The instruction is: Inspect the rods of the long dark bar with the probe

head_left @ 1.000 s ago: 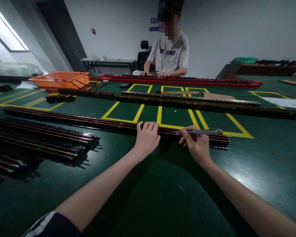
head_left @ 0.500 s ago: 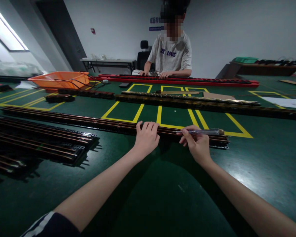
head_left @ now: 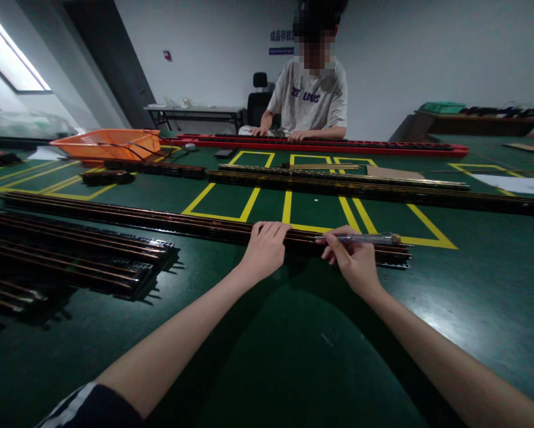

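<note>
A long black rail with copper-coloured strips (head_left: 160, 217) lies crosswise on the green table. My left hand (head_left: 267, 249) is closed over its near edge, fingers curled across the top. Further right, my right hand (head_left: 353, 258) grips a screwdriver with a clear handle (head_left: 367, 238). The tool lies almost level, with its handle end pointing right and its thin tip to the left, close above the strips. Where exactly the tip touches is too small to tell. The rail's right end (head_left: 395, 255) sticks out past my right hand.
More black rails with copper strips (head_left: 92, 252) lie at the left. Another long rail (head_left: 338, 187) crosses the table beyond yellow tape outlines. An orange basket (head_left: 115, 142) stands at the back left. Across the table, a person in a grey shirt (head_left: 311, 101) works at a red rail (head_left: 400, 147).
My left hand has shifted slightly right along the rail. My right hand with the screwdriver has moved a little left, and the rail's right end sits slightly further left.
</note>
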The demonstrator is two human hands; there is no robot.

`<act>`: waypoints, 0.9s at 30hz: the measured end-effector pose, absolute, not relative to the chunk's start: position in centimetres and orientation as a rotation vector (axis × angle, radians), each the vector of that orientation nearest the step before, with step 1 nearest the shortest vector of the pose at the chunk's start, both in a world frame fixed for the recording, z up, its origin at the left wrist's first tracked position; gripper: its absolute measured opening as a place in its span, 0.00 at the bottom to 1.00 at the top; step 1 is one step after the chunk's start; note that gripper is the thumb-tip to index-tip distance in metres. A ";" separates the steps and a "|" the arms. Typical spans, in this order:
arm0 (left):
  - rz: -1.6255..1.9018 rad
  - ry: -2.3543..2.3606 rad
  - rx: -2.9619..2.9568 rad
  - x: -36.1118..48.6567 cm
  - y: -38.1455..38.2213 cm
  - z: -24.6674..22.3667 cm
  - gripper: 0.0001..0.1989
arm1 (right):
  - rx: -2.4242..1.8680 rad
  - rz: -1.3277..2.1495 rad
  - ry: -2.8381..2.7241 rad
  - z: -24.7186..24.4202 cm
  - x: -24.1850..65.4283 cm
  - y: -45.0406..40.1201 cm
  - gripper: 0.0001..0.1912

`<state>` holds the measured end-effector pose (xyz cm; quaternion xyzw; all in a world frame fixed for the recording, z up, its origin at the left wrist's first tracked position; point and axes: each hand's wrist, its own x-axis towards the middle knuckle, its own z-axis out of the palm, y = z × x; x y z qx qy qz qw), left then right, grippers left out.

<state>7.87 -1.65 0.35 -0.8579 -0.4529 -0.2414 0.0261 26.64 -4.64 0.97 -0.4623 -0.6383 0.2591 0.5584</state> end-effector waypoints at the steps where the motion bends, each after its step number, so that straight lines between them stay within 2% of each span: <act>1: -0.757 -1.406 -2.660 7.8 -1.6 0.3 0.18 | -1.084 0.618 -1.504 1.0 26.6 -4.6 0.11; 9: -0.776 -1.428 -2.667 7.9 -1.7 0.6 0.16 | -1.077 0.707 -1.634 1.1 26.1 -4.9 0.10; 21: -0.758 -1.463 -2.684 8.0 -1.9 0.8 0.15 | -1.156 0.481 -1.470 0.8 26.5 -5.0 0.10; 27: -0.770 -1.454 -2.663 8.0 -1.7 0.6 0.16 | -1.135 0.569 -1.527 1.0 26.4 -5.0 0.10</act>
